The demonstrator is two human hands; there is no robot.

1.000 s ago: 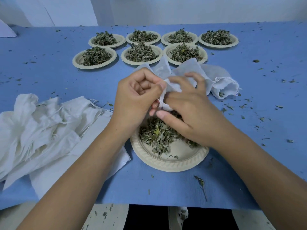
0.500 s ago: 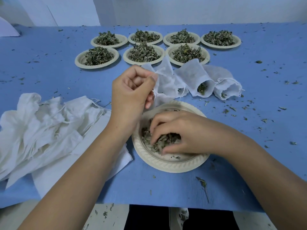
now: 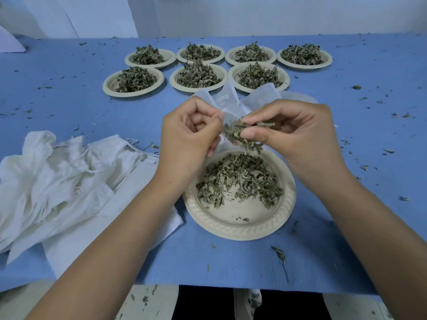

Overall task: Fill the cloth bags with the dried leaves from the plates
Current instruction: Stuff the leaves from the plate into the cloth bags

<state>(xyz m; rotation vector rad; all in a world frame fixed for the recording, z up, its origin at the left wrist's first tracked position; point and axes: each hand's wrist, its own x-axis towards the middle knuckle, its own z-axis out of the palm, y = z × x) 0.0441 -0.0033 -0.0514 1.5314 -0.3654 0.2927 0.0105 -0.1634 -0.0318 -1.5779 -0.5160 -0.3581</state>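
Blue-covered table (image 3: pixel 69 107), strewn with leaf crumbs. Along the far edge we count seven plates (image 3: pixel 134 94) heaped with dried leaves, four in the back row and three in front, rims close together. At the left edge lies a rumpled heap of white cloth bags (image 3: pixel 57 181), drawstrings trailing, one corner touching the left forearm. A single leafy stem (image 3: pixel 280 257) lies by the near edge. Centre, near us: the working plate (image 3: pixel 240 232), its leaves (image 3: pixel 240 179) spread thin over the far half, the near half showing bare. Both hands hang above that plate's far rim and hide most of what lies behind them; more white cloth (image 3: pixel 265 95) shows past the right hand, contents not visible. Left hand (image 3: pixel 187 137): fingers curled in, thumb against forefinger, pinching the edge of a thin cloth bag (image 3: pixel 227 100) that rises behind the knuckles. Right hand (image 3: pixel 298 135): thumb below, fingers closed above, clamped on a bunch of leaves (image 3: pixel 238 137) held right at the left hand's pinch, against the bag. We cannot tell whether the bag's mouth is open.
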